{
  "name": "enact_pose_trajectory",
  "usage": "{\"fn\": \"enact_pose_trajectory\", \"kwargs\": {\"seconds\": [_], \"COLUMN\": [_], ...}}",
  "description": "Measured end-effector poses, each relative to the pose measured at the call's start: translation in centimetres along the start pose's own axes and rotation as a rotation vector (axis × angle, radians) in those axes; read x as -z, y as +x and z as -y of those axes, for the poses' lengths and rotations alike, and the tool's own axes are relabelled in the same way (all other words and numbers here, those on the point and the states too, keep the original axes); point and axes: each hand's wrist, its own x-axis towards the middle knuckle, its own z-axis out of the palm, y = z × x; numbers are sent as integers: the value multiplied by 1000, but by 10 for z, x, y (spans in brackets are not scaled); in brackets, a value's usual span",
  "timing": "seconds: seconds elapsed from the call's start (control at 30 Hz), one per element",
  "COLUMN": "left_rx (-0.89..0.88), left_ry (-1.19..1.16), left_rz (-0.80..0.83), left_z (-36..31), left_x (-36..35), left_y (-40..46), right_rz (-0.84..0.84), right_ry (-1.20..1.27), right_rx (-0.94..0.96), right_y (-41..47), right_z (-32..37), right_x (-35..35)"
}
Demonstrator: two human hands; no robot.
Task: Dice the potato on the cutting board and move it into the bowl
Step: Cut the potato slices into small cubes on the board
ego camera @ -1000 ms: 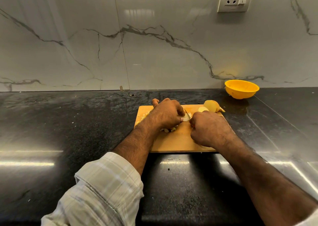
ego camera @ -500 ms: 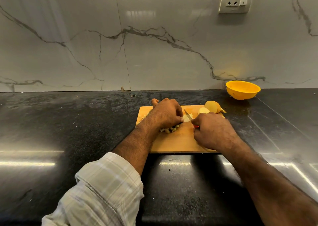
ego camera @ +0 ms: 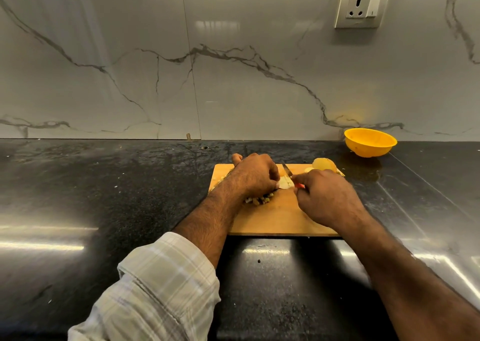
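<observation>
Wooden cutting board (ego camera: 275, 218) partly hidden by hands; knife (ego camera: 286, 169) handle barely visible

Two bare forearms come in from about six o'clock. The left arm wears a pale checked sleeve (ego camera: 166, 286), cream crossed with faint grey and tan lines, rolled back to mid-forearm in a thick cuff. The right arm is bare in view. No rings, watch or gloves show on the left hand (ego camera: 253, 175) or the right hand (ego camera: 327, 200).

Yellow bowl (ego camera: 370, 143), tan board (ego camera: 280, 218), blk counter (ego camera: 104, 197), plaid sleeve (ego camera: 161, 288).
</observation>
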Motion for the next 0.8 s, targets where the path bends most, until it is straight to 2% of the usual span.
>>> {"fn": "enact_pose_trajectory", "kwargs": {"seconds": [0.2,0.37,0.67,0.8], "left_rx": [-5,-15,8,28], "left_ry": [-4,-1,-6,-12], "left_rz": [-23,-41,-100,-81], "left_z": [3,3,7,5], "left_x": [-2,-3,2,-1], "left_y": [1,-1,-3,-1], "right_rz": [137,185,38,107], "right_ry": [-105,-152,6,-38], "right_rx": [28,43,32,45], "right_y": [-10,-3,-4,-9], "right_z": [12,20,3,9], "right_x": [4,6,3,2]}}
